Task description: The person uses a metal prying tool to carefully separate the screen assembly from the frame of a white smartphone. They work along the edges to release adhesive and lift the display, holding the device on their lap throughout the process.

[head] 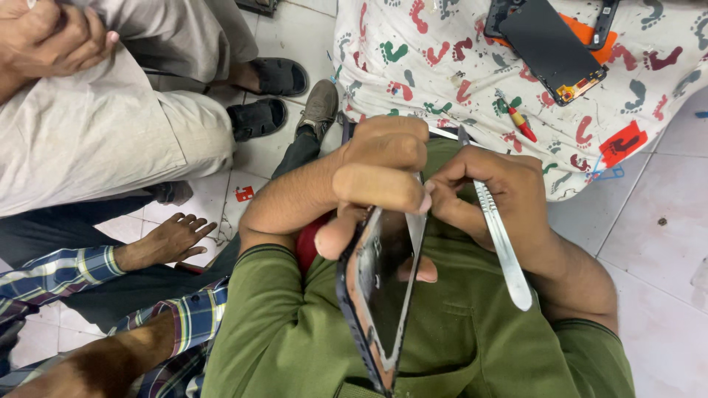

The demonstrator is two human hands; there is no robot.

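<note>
Spare screen point(552, 50) on cloth point(442, 66) nr screwdriver point(518, 119).

Left hand point(376, 173) holds an opened phone point(380, 302); right hand point(494, 199) works metal tweezers point(501, 239) at its edge

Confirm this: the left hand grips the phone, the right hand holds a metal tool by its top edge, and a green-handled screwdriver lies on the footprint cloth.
One detail is wrong: the screwdriver has a red handle, not green, as the head view shows. The left hand does grip the phone, the right hand holds the metal tool, and the footprint cloth is there.
</note>
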